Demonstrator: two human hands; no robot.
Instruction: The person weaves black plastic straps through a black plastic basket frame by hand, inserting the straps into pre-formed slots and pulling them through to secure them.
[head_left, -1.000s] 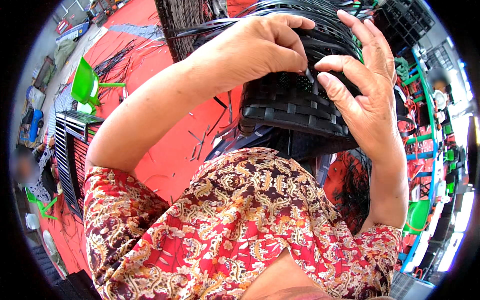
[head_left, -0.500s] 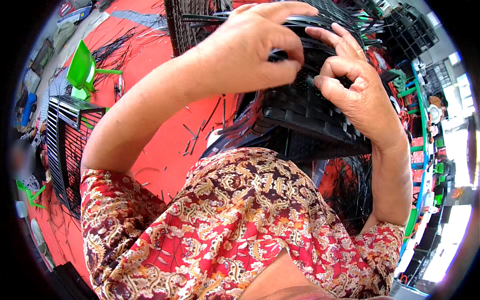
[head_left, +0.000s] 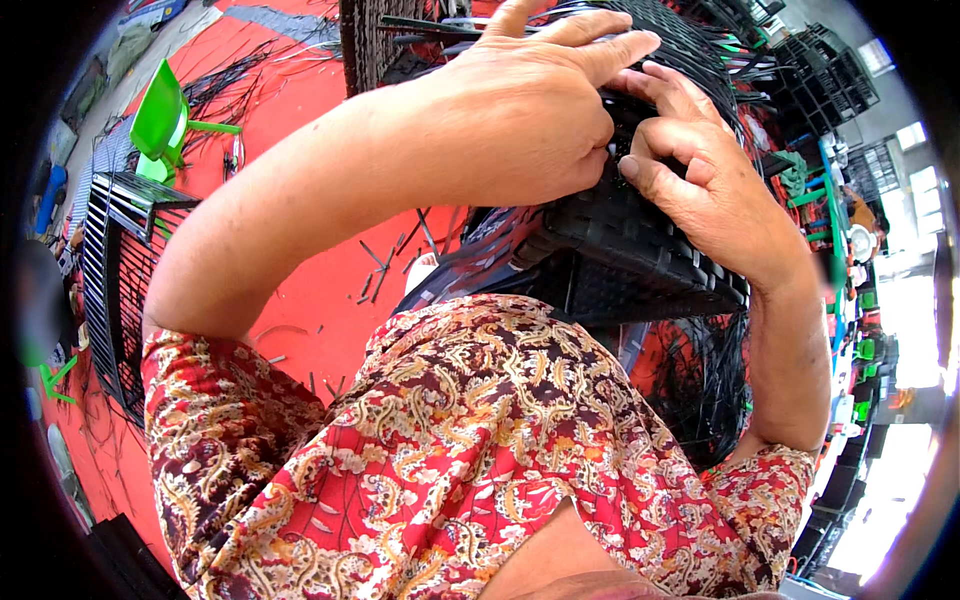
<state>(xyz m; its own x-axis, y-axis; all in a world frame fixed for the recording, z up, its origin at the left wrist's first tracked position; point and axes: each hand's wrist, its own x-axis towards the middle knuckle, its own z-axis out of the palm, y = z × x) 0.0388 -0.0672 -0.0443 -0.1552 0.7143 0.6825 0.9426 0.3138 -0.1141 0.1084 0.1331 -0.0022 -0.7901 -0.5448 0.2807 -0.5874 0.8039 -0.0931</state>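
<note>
A black woven basket (head_left: 650, 240) of flat plastic strips stands in front of me, its lower edge toward my body. Over its upper side, my left hand (head_left: 545, 115) has its thumb side closed, while its other fingers reach toward my right hand. My right hand (head_left: 705, 165) is at the basket's right side, thumb and forefinger bent together in a pinch, other fingers reaching under the left fingertips. What either pinch holds is hidden or too small to make out. Loose black strips (head_left: 690, 45) stick out beyond the hands.
A green chair (head_left: 160, 120) and a black slatted rack (head_left: 120, 285) stand on the left. Strip offcuts (head_left: 375, 270) lie on the red floor (head_left: 290, 300). A tangle of black strips (head_left: 700, 390) is below the basket at right, and black frames (head_left: 825, 70) stand far right.
My left hand has moved slightly right and down, closing its thumb-side gap and bringing its fingers over the right fingertips. My right hand stays nearly in place; the view has shifted a little.
</note>
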